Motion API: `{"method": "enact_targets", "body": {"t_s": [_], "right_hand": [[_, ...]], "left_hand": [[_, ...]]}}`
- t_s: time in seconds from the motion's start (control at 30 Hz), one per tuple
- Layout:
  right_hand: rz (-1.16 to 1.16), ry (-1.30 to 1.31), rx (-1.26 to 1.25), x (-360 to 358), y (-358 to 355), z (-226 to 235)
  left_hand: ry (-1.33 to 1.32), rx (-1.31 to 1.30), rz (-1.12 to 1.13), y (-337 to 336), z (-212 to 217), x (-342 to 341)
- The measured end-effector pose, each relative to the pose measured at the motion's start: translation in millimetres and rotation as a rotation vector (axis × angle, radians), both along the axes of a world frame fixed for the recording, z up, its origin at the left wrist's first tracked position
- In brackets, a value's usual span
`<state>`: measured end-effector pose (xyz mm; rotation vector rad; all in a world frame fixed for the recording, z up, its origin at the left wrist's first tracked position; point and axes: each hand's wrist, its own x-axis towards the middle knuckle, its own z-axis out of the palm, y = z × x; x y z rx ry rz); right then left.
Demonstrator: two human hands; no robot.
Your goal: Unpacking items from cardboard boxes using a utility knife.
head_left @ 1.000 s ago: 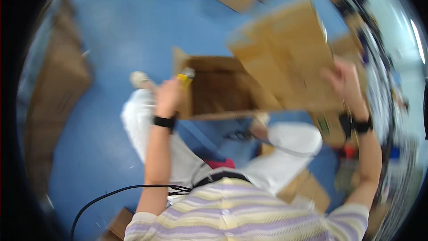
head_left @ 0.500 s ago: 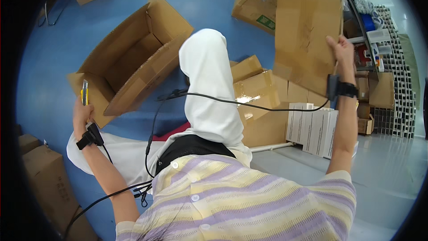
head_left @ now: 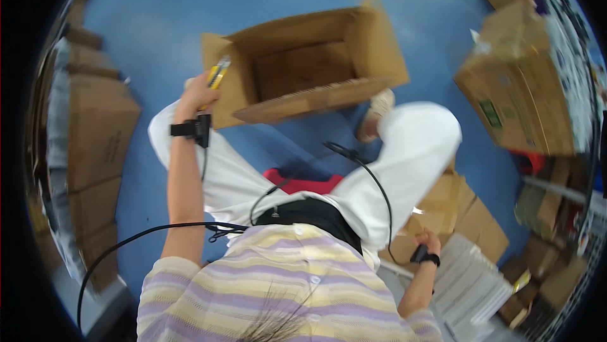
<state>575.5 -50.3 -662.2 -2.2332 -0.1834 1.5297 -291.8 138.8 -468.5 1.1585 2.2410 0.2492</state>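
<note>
In my left hand (head_left: pixel 199 95) is a yellow utility knife (head_left: pixel 218 74), its tip pointing up and away from me. That hand is at the left end flap of an open cardboard box (head_left: pixel 303 70), which stands on the floor in front of my legs with its inside showing. Whether the fingers also touch the flap, I cannot tell. Down at the right, beside my thigh, my right hand (head_left: pixel 429 241) is over pieces of brown cardboard (head_left: pixel 484 228), one with shiny tape. Its fingers are small and blurred, so their grip does not show.
A large taped carton (head_left: pixel 518 101) stands on the right. White sheets or panels in a stack (head_left: pixel 468 279) lie by my right wrist. Tall brown boxes (head_left: pixel 95 133) line the left side. Black cables (head_left: pixel 373 177) run from both wrists across my lap.
My right hand has gone down beside my leg and no longer holds up the cardboard sheet. My view has turned right; the open box now appears nearer the middle. The knife stays in my left hand.
</note>
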Motion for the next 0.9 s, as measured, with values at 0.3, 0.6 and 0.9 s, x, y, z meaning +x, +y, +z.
{"method": "enact_targets", "body": {"t_s": [0.3, 0.6, 0.9], "right_hand": [[0.868, -0.640, 1.139, -244, 387, 362], [2.344, -0.562, 0.939, -630, 478, 84], [2.244, -0.662, 0.713, -694, 462, -69]], "left_hand": [[0.157, -0.028, 0.030, 0, 17, 20], [0.292, 0.168, -0.024, -1, 14, 36], [0.154, 0.077, 0.012, -11, 23, 36]]}}
